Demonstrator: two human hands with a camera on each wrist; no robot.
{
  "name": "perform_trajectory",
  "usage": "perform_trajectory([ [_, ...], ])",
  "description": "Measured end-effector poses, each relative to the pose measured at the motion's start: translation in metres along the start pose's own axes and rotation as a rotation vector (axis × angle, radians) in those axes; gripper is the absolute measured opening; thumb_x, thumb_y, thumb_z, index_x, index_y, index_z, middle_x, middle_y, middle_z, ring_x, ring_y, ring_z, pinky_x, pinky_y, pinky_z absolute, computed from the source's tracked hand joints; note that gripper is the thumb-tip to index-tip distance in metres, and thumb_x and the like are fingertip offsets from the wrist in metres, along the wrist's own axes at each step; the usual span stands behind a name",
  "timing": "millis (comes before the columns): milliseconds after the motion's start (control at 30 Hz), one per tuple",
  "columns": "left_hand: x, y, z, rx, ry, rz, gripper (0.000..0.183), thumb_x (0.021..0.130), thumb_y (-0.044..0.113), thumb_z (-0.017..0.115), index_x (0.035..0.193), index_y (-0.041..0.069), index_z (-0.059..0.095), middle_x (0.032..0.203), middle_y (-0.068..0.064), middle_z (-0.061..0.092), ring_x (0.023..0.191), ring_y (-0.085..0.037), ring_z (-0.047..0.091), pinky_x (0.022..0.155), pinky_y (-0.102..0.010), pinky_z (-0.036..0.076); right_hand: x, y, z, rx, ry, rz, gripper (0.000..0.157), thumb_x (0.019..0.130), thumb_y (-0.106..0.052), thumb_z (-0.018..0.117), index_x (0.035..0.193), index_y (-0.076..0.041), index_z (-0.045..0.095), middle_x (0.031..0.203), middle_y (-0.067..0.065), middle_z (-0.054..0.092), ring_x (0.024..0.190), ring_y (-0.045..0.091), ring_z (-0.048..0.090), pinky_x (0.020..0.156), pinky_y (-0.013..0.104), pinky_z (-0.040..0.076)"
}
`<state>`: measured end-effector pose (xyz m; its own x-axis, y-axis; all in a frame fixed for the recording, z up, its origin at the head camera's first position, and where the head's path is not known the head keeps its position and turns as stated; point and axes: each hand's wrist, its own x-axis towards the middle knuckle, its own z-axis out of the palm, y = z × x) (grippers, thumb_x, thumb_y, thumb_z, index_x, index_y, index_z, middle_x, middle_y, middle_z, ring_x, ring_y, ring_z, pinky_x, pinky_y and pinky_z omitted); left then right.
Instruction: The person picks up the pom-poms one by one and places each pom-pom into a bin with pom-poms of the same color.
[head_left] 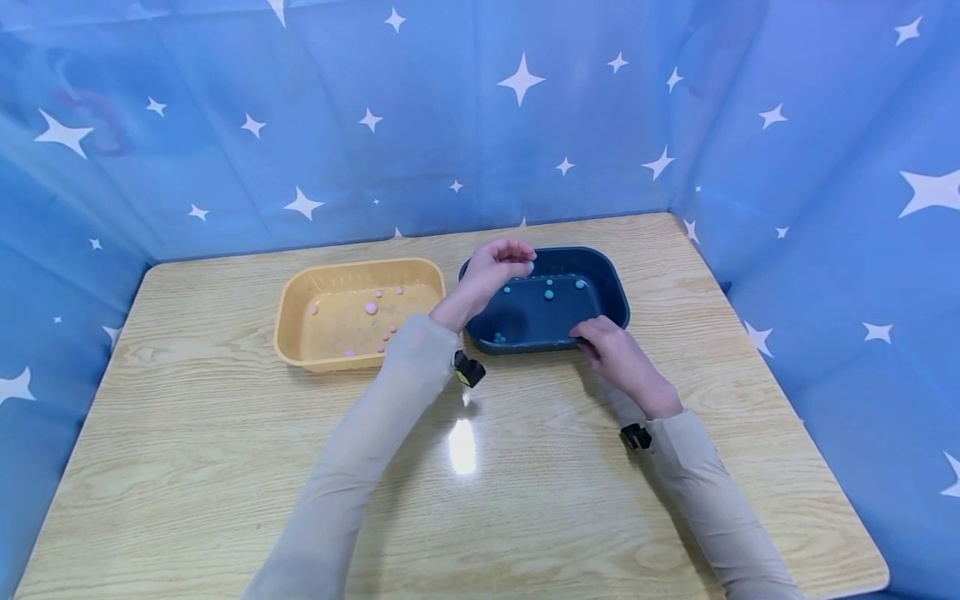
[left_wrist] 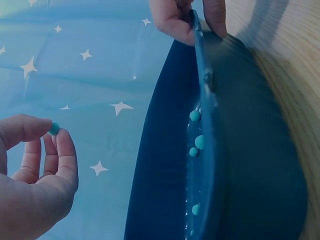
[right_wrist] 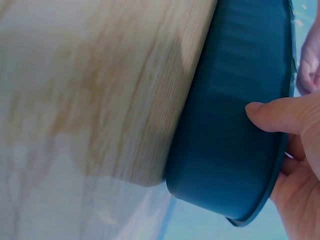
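Note:
Between thumb and fingertips my left hand [head_left: 491,271] pinches a small green ball [left_wrist: 54,128], held up above the left part of the dark blue tray [head_left: 525,346]. My right hand [head_left: 615,354] grips the tray's near rim towards its right end; in the right wrist view the thumb [right_wrist: 265,115] lies on the outer wall with the fingers over the rim. Several green balls, among them a larger one [head_left: 549,294], lie on the tray floor. A cluster of small ones [head_left: 499,338] sits in its near left corner.
Left of the blue tray stands a yellow tray [head_left: 300,363] holding several pink balls, one of them larger [head_left: 371,308]. Both trays are on a wooden table [head_left: 225,467]. A blue star-patterned curtain [head_left: 420,100] hangs behind the table and along its sides.

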<state>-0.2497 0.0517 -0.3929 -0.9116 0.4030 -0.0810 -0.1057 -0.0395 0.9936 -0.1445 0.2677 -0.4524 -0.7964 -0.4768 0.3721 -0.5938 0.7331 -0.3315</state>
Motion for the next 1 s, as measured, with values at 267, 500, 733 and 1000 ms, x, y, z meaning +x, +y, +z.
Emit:
perform_trajectory([
  [267, 0.011, 0.005, 0.005, 0.019, -0.002, 0.023, 0.021, 0.087, -0.003, 0.060, 0.109, -0.005, 0.059, 0.110, -0.018, 0.061, 0.097, -0.021, 0.058, 0.088, -0.025, 0.048, -0.001, 0.002, 0.001, -0.010, 0.013, -0.006, 0.023, 0.074, 0.017, 0.063, 0.088, -0.001, 0.062, 0.085, 0.010, 0.064, 0.081, 0.024, 0.056, 0.070, 0.038, 0.050],
  [500, 0.019, 0.006, 0.006, 0.001, -0.006, 0.028, 0.019, 0.087, -0.003, 0.060, 0.107, -0.004, 0.061, 0.098, -0.008, 0.063, 0.093, -0.018, 0.059, 0.086, -0.025, 0.049, 0.000, 0.001, 0.000, -0.012, 0.018, -0.022, 0.023, 0.074, 0.017, 0.063, 0.088, -0.001, 0.062, 0.085, 0.011, 0.064, 0.081, 0.025, 0.057, 0.069, 0.038, 0.051],
  [733, 0.025, 0.010, 0.006, -0.036, -0.030, 0.059, 0.023, 0.087, -0.006, 0.059, 0.110, -0.009, 0.057, 0.097, -0.009, 0.062, 0.093, -0.019, 0.059, 0.087, -0.027, 0.050, 0.000, 0.002, 0.001, -0.014, 0.017, -0.020, 0.023, 0.075, 0.017, 0.064, 0.089, 0.000, 0.062, 0.085, 0.011, 0.064, 0.081, 0.025, 0.057, 0.069, 0.038, 0.051],
  [1000, 0.032, 0.010, 0.006, -0.094, -0.040, 0.026, 0.022, 0.087, -0.007, 0.058, 0.109, -0.008, 0.058, 0.092, -0.004, 0.061, 0.090, -0.017, 0.058, 0.086, -0.029, 0.050, -0.001, 0.001, 0.000, -0.007, 0.023, -0.024, 0.023, 0.074, 0.017, 0.063, 0.089, 0.000, 0.063, 0.086, 0.011, 0.064, 0.080, 0.025, 0.057, 0.069, 0.037, 0.051],
])
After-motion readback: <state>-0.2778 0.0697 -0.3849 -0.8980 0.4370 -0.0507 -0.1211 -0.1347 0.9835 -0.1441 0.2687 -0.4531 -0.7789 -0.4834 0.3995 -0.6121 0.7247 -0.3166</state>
